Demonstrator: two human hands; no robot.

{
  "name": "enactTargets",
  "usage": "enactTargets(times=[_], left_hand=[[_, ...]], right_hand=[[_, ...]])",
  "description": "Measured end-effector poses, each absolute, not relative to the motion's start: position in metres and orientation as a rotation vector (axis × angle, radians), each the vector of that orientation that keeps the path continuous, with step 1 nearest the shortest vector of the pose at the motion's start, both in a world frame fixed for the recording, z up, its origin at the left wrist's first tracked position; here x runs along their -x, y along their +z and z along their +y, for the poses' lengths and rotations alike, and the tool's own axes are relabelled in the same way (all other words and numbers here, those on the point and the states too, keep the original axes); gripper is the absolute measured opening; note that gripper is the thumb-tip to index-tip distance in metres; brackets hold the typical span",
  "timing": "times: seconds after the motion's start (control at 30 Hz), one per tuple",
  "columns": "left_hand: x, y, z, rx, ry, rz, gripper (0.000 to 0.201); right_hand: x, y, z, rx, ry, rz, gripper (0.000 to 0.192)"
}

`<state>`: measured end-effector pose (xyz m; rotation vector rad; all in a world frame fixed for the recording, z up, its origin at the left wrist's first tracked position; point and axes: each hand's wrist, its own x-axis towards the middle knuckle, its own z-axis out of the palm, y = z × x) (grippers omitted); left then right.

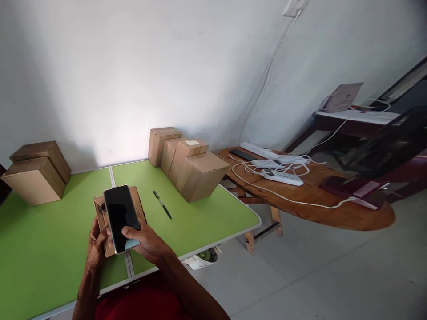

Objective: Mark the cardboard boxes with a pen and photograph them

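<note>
A smartphone (120, 213) with a dark screen is in my right hand (148, 242), the thumb lying across the lower part of its glass. Directly beneath the phone is a small brown cardboard box (137, 202), partly covered by it. My left hand (96, 243) grips the box at its lower left side, the fingertips reaching close to the phone's edge. Whether the box rests on the green table (80, 213) or is lifted slightly, I cannot tell. To the right of the box lies a black pen (162, 205).
Two cardboard boxes (36, 178) stand at the table's left. Several more boxes (203, 175) form a group at the back right. Beyond is a wooden table (300, 209) with white power strips (283, 177) and tangled cables. A dark fan (383, 142) stands at far right.
</note>
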<state>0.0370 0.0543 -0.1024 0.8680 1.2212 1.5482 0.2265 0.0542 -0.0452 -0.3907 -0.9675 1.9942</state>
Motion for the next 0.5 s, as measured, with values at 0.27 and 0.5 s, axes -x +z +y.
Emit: enactTargets(times=[0.27, 0.5], left_hand=[[-0.032, -0.113, 0.053, -0.866, 1.538, 1.252, 0.076], [-0.037, -0.109, 0.052, -0.849, 1.506, 1.263, 0.078]], right_hand=[[-0.203, -0.068, 0.054, 0.463, 2.038, -1.022, 0.082], [-0.204, -0.074, 0.056, 0.469, 2.021, -1.035, 0.084]])
